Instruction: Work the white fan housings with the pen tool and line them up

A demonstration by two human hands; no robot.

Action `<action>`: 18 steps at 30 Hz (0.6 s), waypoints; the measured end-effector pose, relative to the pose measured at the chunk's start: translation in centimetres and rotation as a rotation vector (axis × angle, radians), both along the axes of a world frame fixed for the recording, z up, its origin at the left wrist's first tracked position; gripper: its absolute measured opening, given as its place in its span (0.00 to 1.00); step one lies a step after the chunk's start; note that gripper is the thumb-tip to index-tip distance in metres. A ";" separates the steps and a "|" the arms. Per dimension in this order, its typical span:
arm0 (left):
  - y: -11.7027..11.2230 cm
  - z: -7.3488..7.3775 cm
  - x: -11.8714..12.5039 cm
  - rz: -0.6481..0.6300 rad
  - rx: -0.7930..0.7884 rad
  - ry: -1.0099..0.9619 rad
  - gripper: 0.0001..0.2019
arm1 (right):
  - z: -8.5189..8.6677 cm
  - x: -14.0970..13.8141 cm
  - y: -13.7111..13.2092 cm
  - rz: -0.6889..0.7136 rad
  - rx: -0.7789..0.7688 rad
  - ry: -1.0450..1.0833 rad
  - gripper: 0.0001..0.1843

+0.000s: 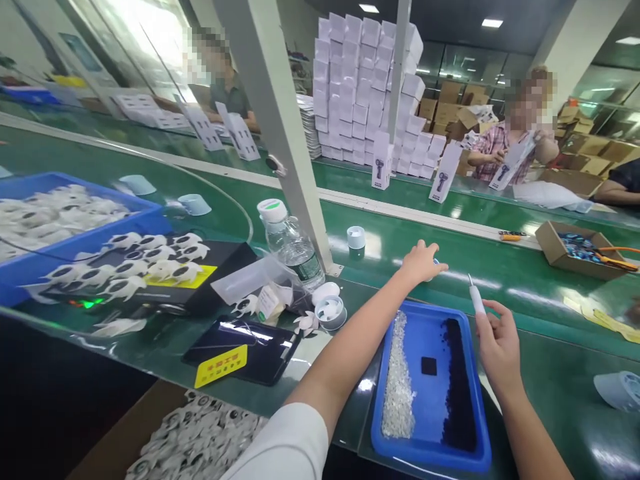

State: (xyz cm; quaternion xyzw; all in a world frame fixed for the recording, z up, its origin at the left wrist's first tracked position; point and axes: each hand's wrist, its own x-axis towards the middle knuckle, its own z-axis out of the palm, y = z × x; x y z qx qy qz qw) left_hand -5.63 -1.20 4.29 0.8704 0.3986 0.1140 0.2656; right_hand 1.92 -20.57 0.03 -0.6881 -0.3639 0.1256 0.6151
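Blue tray [477, 427] of small screws nearest me, at counter [550, 280] edge; my right hand [500, 343] clamped on a white screwdriver [475, 297] above it, left hand [423, 261] closing over a small part beyond; risk, I judge: a forearm nudging the tray off.

No legible text; yellow label [221, 365] on black tray [250, 347] at 7 o'clock bears red characters too blurred to read, likewise carton prints [381, 168] at 12 o'clock
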 end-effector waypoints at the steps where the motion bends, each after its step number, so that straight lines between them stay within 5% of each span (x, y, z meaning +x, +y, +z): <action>1: 0.1 0.4 -0.1 0.011 0.019 -0.028 0.23 | 0.1 -0.2 0.0 -0.003 0.007 -0.011 0.20; 6: 1.2 2.1 -1.5 0.263 0.147 -0.157 0.18 | 0.4 -1.4 0.0 0.047 0.053 -0.025 0.18; 10: 2.5 2.0 -3.2 0.528 0.002 -0.041 0.27 | 0.1 -2.5 0.6 0.228 0.057 0.012 0.19; 18: 4.7 0.4 -4.6 0.590 -0.208 0.078 0.30 | -1.1 -2.9 1.2 0.430 -0.067 -0.019 0.17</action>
